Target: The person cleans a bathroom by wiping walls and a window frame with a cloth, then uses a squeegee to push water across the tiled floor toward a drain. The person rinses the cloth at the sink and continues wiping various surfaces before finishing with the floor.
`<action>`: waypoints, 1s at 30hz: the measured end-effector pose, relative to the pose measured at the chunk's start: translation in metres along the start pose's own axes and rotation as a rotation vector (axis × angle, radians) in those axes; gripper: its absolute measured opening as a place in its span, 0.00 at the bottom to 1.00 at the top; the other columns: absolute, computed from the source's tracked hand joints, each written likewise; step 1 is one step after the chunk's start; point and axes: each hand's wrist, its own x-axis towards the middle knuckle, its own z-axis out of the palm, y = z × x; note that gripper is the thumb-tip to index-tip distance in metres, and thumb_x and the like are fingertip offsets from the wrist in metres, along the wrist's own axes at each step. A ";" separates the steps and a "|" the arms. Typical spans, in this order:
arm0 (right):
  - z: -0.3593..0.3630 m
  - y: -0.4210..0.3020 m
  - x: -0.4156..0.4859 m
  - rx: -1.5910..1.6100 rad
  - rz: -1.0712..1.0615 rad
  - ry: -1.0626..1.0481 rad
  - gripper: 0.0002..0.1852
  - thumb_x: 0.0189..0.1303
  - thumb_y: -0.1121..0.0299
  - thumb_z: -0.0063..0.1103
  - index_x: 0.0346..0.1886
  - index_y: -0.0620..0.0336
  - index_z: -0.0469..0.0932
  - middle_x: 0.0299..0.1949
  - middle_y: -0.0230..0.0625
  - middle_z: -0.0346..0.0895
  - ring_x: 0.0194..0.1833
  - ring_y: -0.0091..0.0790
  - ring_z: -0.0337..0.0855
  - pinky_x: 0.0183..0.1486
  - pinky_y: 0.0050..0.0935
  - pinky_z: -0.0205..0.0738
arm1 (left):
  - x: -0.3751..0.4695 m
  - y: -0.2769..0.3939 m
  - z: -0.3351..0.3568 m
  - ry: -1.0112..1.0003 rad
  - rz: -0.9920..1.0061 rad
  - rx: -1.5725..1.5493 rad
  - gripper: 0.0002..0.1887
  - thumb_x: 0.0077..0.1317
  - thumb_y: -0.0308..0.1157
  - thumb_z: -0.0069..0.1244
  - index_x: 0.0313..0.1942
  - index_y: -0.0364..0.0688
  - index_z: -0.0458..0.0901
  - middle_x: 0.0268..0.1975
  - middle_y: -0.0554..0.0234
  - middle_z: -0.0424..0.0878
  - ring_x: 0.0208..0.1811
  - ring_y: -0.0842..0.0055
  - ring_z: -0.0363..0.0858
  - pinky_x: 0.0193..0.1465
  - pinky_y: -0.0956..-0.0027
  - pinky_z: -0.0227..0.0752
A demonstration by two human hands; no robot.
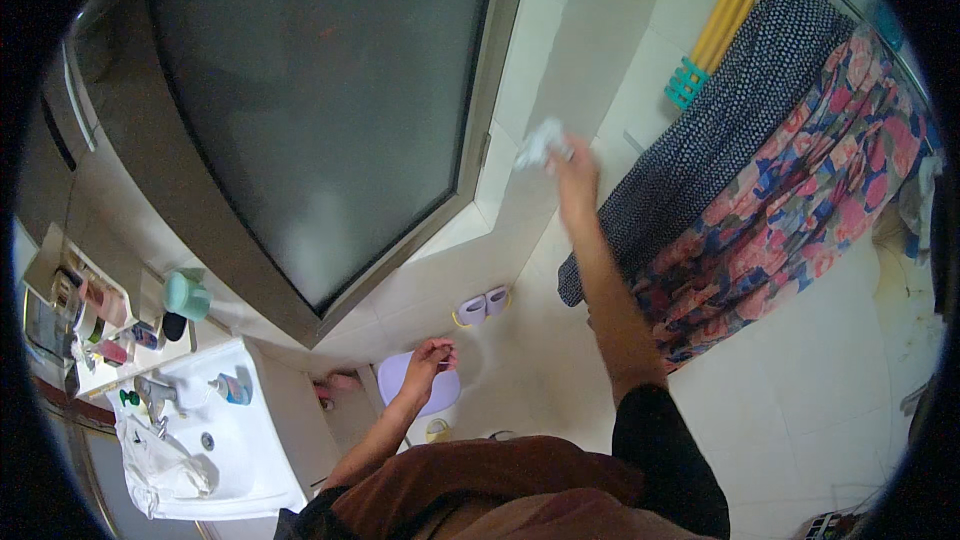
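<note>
My right hand (576,172) is raised, its fingers closed on a crumpled whitish cloth or tissue (541,145), slightly blurred, in front of the tiled wall beside the frosted glass panel (322,112). Lower down, my left hand (433,366) is held in the air with curled fingers, over a pale purple stool or basin lid (397,382). Whether anything lies in its fingers is too small to tell. A dark patterned cloth (720,105) and a floral cloth (802,187) hang from a rail to the right of my right forearm.
At the left is a white sink (255,457) with a faucet (155,391), a pump bottle (234,388) and a white cloth (161,465). Toiletries and a mint-green container (186,295) stand on a ledge. Lilac slippers (484,306) rest against the wall. A teal holder (685,82) hangs upper right.
</note>
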 end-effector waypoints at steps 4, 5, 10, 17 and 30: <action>-0.010 -0.080 0.132 -0.250 -0.693 0.345 0.23 0.57 0.76 0.58 0.58 0.63 0.73 0.54 0.43 0.76 0.54 0.39 0.76 0.57 0.32 0.68 | 0.005 -0.003 -0.009 0.000 -0.010 -0.051 0.09 0.67 0.29 0.46 0.45 0.37 0.76 0.36 0.60 0.81 0.34 0.75 0.80 0.42 0.72 0.74; -0.014 -0.101 0.165 -0.348 -0.737 0.410 0.22 0.57 0.75 0.57 0.58 0.62 0.73 0.54 0.44 0.76 0.55 0.42 0.75 0.58 0.32 0.67 | 0.005 -0.003 -0.011 0.013 -0.004 -0.059 0.08 0.67 0.29 0.47 0.44 0.37 0.76 0.36 0.60 0.82 0.34 0.75 0.80 0.41 0.72 0.74; 0.023 -0.124 0.240 -0.502 -1.138 0.572 0.20 0.61 0.74 0.53 0.58 0.61 0.73 0.57 0.46 0.73 0.58 0.47 0.72 0.61 0.34 0.64 | 0.011 0.005 -0.022 0.166 0.014 -0.063 0.07 0.67 0.27 0.45 0.42 0.38 0.77 0.34 0.62 0.80 0.33 0.76 0.79 0.40 0.72 0.74; 0.050 0.074 0.095 -0.568 -1.026 0.270 0.19 0.62 0.81 0.50 0.58 0.66 0.72 0.64 0.47 0.66 0.66 0.49 0.64 0.66 0.41 0.60 | 0.042 0.009 -0.016 0.196 0.064 -0.178 0.06 0.66 0.26 0.45 0.41 0.37 0.77 0.34 0.62 0.80 0.32 0.76 0.78 0.40 0.71 0.75; 0.052 -0.084 0.201 -0.573 -1.223 0.494 0.22 0.62 0.84 0.48 0.61 0.65 0.69 0.64 0.50 0.64 0.65 0.51 0.64 0.65 0.41 0.62 | 0.116 0.018 0.027 0.110 0.027 -0.106 0.08 0.65 0.26 0.46 0.42 0.36 0.77 0.32 0.59 0.82 0.31 0.75 0.79 0.36 0.73 0.75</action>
